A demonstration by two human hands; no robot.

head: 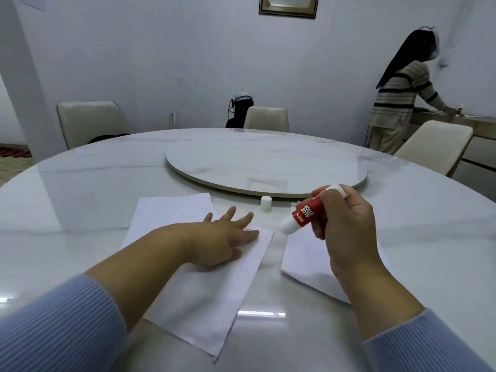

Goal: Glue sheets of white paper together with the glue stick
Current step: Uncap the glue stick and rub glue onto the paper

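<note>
Soft even indoor light, cool tone, ceiling lamp glare on the glossy counter, faint shadows, wide-angle bending at edges, slight blur.

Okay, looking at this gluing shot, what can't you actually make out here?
- Head view: right sheet partly hidden by right hand.
- Glue stick tip: contact with paper unclear, whether glue is out too.
- Left sheet: one or several layers, can't tell; left hand covers part.

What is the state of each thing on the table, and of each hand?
Glue stick: uncapped, tilted, tip down near the left sheet's corner.
Cap: off, standing upright on the table.
Left sheet: flat, pressed by left hand.
Right sheet: flat, partly hidden.
Right hand: grips the glue stick.
</note>
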